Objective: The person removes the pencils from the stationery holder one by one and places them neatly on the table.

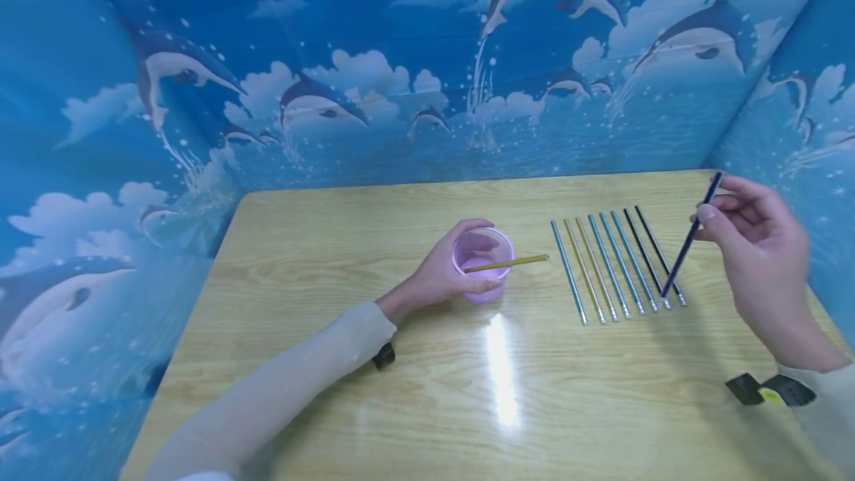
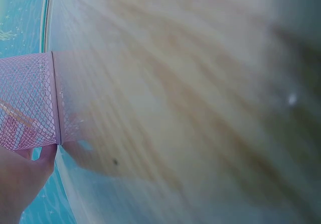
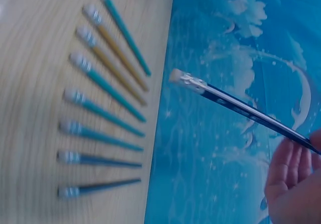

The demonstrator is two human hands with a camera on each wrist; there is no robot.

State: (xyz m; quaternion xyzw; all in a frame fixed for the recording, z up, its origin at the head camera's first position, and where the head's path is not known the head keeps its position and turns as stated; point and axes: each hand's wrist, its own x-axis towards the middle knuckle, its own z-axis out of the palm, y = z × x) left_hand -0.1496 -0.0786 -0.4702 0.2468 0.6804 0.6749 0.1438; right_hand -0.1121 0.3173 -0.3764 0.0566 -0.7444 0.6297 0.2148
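Note:
In the head view my left hand (image 1: 437, 273) holds a pink mesh pencil cup (image 1: 490, 245) round its side, near the table's middle. One yellow pencil (image 1: 517, 263) leans in the cup and sticks out over its rim to the right. The left wrist view shows the cup's mesh wall (image 2: 27, 93). My right hand (image 1: 761, 266) pinches a dark blue pencil (image 1: 684, 247) between thumb and fingers, raised at the right. Its eraser end points down, over the right end of a row of pencils (image 1: 582, 266). That eraser (image 3: 176, 76) shows plainly in the right wrist view.
The row lies on the wooden table (image 1: 320, 243) right of the cup, erasers toward me. It has teal, yellow and dark blue pencils (image 1: 642, 247). A dolphin-print backdrop (image 1: 374, 95) rises behind the table and along both sides.

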